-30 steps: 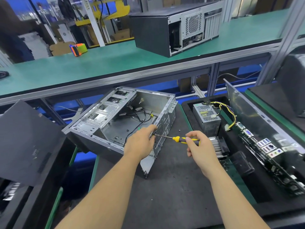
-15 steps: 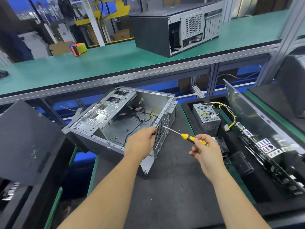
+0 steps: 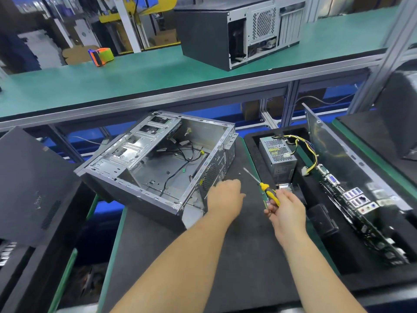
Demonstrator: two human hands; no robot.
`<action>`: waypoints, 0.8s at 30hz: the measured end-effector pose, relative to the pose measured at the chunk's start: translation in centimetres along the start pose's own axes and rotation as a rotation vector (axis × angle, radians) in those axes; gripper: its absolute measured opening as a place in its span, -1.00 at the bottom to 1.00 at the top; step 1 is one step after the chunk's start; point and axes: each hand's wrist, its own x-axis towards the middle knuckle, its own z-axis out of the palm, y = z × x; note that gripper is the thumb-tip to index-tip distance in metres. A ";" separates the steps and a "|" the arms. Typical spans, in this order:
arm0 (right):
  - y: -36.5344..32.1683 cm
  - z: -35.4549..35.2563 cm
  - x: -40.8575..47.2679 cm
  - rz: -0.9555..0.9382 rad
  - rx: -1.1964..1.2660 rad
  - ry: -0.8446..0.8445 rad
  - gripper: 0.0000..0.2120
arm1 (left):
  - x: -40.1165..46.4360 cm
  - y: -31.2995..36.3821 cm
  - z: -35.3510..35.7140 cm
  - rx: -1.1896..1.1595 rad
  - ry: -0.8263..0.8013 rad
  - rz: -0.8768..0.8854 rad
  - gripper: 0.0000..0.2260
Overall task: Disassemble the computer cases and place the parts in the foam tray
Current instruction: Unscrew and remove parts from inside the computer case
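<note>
open grey sheet-metal computer case [image 3: 158, 163] on dark counter [image 3: 180, 256] | stiff, sharp-edged, grip frame rails | left hand [image 3: 224, 197] loosely curled, empty | right hand [image 3: 285, 207] grips yellow-handled screwdriver [image 3: 262, 186]

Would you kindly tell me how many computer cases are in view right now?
2. The open case lies on the dark mat by the left hand; the closed case sits on the green upper shelf. Others may be out of frame.
</note>
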 end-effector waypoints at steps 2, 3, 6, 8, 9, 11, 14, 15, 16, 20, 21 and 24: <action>0.2 -0.6 0.2 0.004 -0.033 0.001 -0.84 | 1.1 1.4 1.9 -0.317 -0.046 -0.152 -0.80; 0.2 -0.9 0.3 0.004 -0.050 0.004 -0.84 | 1.4 1.9 2.8 -0.405 -0.048 -0.190 -0.80; 0.2 -1.8 0.6 0.007 -0.075 0.001 -0.87 | 2.0 3.1 4.9 -0.566 -0.006 -0.243 -0.83; -0.1 -2.3 0.7 0.011 -0.068 -0.005 -0.88 | 2.4 3.8 5.3 -0.681 0.012 -0.240 -0.86; -0.3 -2.5 0.8 0.012 -0.060 -0.006 -0.88 | 2.5 4.0 5.4 -0.718 0.004 -0.224 -0.84; -0.6 -2.8 1.0 0.016 -0.045 -0.005 -0.88 | 2.7 4.0 5.2 -0.701 -0.020 -0.170 -0.75; -0.6 -3.0 1.4 0.030 -0.037 0.006 -0.89 | 2.8 2.7 3.7 -0.501 0.051 -0.102 -0.70; -0.4 -2.9 1.5 0.035 -0.035 0.007 -0.88 | 2.8 1.9 2.6 -0.397 0.106 -0.077 -0.68; -0.1 -2.8 1.6 0.040 -0.037 0.007 -0.88 | 2.9 1.1 1.5 -0.284 0.164 -0.043 -0.66; 1.5 -1.8 1.6 0.085 -0.099 -0.035 -0.86 | 2.2 -3.0 -3.4 -0.080 0.342 0.114 -0.68; 1.9 -1.5 1.5 0.099 -0.116 -0.052 -0.85 | 1.8 -3.9 -4.3 -0.019 0.394 0.147 -0.69; 3.2 -0.5 1.2 0.123 -0.162 -0.103 -0.83 | 0.9 -6.7 -5.8 -0.019 0.411 0.055 -0.68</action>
